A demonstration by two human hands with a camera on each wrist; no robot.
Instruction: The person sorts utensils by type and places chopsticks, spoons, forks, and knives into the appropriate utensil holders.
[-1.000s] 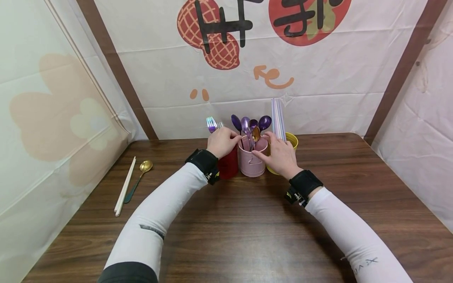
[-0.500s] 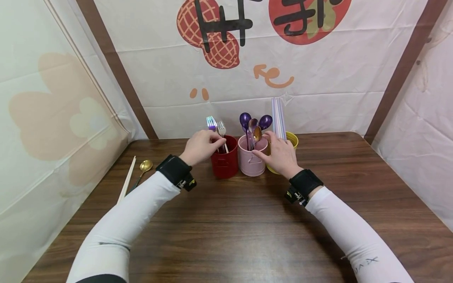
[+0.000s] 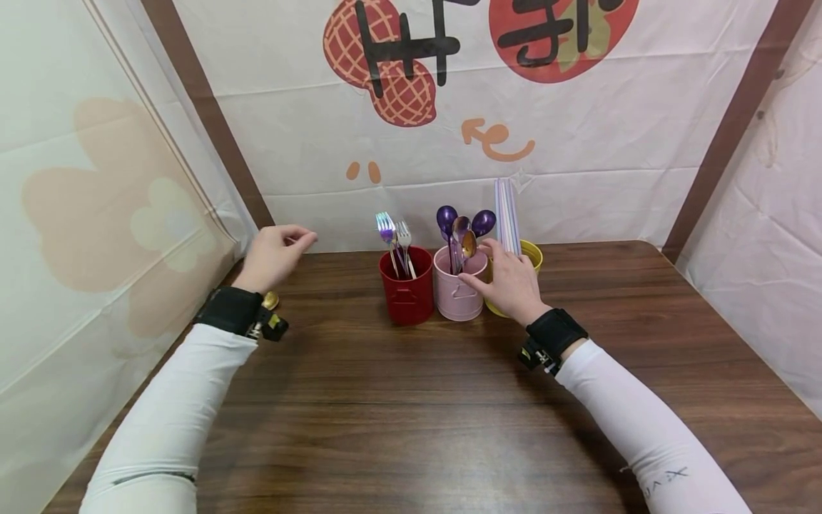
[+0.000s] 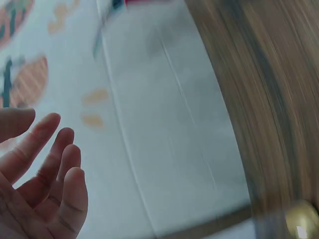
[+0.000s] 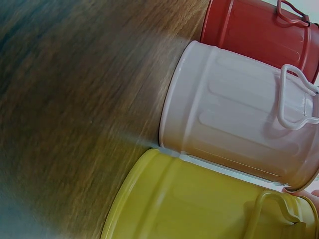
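My left hand [image 3: 272, 257] is in the air at the far left, fingers loosely bent around nothing. Below its wrist shows the gold bowl of a spoon [image 3: 271, 300]; the arm covers the rest of it and the white chopsticks. My right hand [image 3: 510, 285] grips the right side of a small pink bucket [image 3: 459, 300], thumb at the front of its rim and forefinger towards the back. Purple and gold spoons [image 3: 483, 223] stand in the pink bucket. Forks [image 3: 385, 227] stand in the red bucket [image 3: 409, 300] beside it, and striped straws [image 3: 506, 214] in the yellow bucket [image 3: 531, 253].
The three buckets stand in a row near the back edge of the brown wooden table [image 3: 411, 428]. Behind it hangs a printed white cloth [image 3: 578, 143], with further cloth on both sides.
My left hand has moved left, from the pink bucket past the red one to the far left. One more spoon stood at its fingers a second ago. My right hand stays put.
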